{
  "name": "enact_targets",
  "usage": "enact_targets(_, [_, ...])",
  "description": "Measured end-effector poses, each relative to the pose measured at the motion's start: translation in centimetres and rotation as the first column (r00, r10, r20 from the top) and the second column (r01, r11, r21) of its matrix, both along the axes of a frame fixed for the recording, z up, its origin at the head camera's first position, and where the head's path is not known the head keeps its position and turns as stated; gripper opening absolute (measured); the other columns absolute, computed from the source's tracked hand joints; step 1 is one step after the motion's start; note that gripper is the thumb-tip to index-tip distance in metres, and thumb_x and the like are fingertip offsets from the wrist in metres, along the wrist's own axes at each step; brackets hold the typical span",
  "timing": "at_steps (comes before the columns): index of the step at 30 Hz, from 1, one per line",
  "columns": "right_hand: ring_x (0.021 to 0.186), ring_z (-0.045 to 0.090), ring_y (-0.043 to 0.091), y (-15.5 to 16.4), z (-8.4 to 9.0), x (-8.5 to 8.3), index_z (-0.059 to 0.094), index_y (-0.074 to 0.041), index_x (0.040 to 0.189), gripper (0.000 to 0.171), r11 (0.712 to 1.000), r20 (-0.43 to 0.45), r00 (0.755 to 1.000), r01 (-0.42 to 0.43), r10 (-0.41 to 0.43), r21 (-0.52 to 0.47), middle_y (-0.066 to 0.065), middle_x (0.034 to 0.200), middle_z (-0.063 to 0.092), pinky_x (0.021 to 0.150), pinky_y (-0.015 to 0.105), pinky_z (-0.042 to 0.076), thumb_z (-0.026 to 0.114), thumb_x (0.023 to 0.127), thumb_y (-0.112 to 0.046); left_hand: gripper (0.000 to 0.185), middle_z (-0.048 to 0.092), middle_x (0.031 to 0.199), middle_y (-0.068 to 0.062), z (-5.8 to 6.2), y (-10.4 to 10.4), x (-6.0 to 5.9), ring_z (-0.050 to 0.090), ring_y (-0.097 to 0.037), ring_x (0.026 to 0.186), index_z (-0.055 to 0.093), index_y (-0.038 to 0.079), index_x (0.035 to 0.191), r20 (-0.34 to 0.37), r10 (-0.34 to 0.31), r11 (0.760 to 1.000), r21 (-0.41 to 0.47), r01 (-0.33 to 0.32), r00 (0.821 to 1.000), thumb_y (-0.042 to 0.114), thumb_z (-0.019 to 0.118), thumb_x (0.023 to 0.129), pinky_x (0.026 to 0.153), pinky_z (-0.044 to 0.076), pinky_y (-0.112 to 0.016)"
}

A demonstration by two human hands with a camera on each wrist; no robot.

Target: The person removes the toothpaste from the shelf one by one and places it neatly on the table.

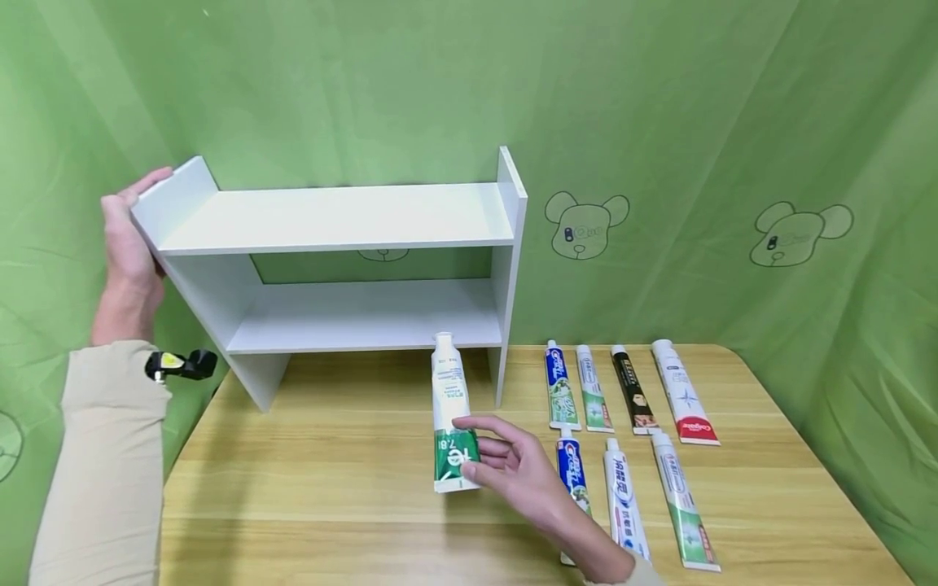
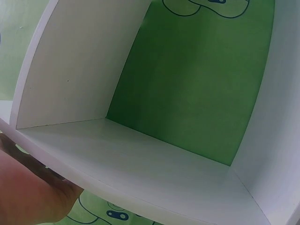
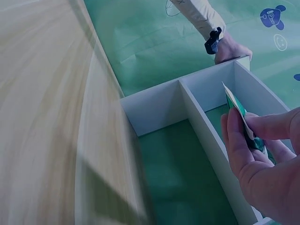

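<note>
The white-and-green toothpaste tube [image 1: 450, 415] stands cap-up in my right hand [image 1: 516, 472], pinched at its green crimped end between thumb and fingers, just in front of the lower shelf of the white two-tier wooden shelf unit [image 1: 344, 268] on the pale wooden table [image 1: 330, 488]. Its green band carries large white characters that I read as "7.8", upside down. My left hand [image 1: 132, 252] grips the unit's left side panel, fingers curled over the top edge. To the right lie seven more tubes flat in two rows: a red-ended white tube marked "Colgate" [image 1: 685, 403], a black tube [image 1: 633, 391], and blue "Crest" tubes [image 1: 560, 387]. The right wrist view shows the tube's crimp [image 3: 241, 119] edge-on between my fingers; the left wrist view shows only the shelf's bare inside [image 2: 140, 159].
</note>
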State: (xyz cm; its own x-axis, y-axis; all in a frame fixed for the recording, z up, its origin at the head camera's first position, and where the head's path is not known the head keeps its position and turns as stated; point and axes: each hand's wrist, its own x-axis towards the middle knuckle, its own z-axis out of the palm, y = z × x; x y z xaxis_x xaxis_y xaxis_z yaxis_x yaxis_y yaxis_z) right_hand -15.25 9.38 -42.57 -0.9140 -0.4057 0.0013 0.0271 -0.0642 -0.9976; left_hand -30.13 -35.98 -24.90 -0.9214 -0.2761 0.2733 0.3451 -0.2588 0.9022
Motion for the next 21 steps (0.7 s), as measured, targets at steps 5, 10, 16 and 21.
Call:
enact_targets(5, [0.118, 0.067, 0.033, 0.8, -0.1, 0.7, 0.056, -0.005, 0.143, 0.055, 0.999, 0.002, 0.999, 0.034, -0.034, 0.04, 0.024, 0.134, 0.063, 0.091, 0.036, 0.058, 0.071, 0.091, 0.001, 0.049, 0.066, 0.122, -0.005, 0.0, -0.1, 0.0, 0.063, -0.014, 0.088, 0.055, 0.017, 0.143, 0.007, 0.003, 1.0, -0.016, -0.003, 1.0, 0.035, 0.026, 0.109, 0.065, 0.052, -0.022])
enact_targets(10, [0.117, 0.068, 0.031, 2.2, -0.5, 1.0, 0.055, -0.004, 0.144, 0.055, 0.998, -0.016, 0.999, 0.04, -0.039, 0.053, 0.025, 0.133, 0.064, 0.092, 0.036, 0.057, 0.071, 0.092, 0.001, 0.049, 0.066, 0.123, -0.004, 0.0, 0.0, 0.0, 0.063, -0.014, 0.089, 0.055, 0.018, 0.143, 0.009, 0.006, 1.0, -0.022, -0.006, 1.0, 0.036, 0.026, 0.109, 0.065, 0.052, -0.022])
enact_targets(16, [0.118, 0.067, 0.029, 4.2, -1.1, 1.4, 0.053, -0.002, 0.145, 0.056, 0.997, -0.022, 0.998, 0.054, -0.053, 0.056, 0.027, 0.135, 0.061, 0.094, 0.037, 0.056, 0.072, 0.092, 0.001, 0.048, 0.065, 0.123, -0.004, 0.1, 0.1, -0.1, 0.063, -0.014, 0.089, 0.056, 0.018, 0.143, 0.008, 0.011, 0.999, -0.033, -0.01, 1.0, 0.035, 0.027, 0.108, 0.066, 0.052, -0.022])
enact_targets(21, [0.119, 0.067, 0.023, 6.0, -1.5, 1.8, 0.051, -0.003, 0.145, 0.056, 0.993, -0.027, 0.997, 0.079, -0.077, 0.093, 0.028, 0.143, 0.055, 0.095, 0.034, 0.056, 0.072, 0.093, -0.004, 0.049, 0.064, 0.125, -0.004, 0.1, 0.3, -0.1, 0.062, -0.013, 0.091, 0.056, 0.018, 0.144, 0.011, 0.014, 0.999, -0.031, -0.014, 1.0, 0.035, 0.026, 0.109, 0.067, 0.051, -0.021])
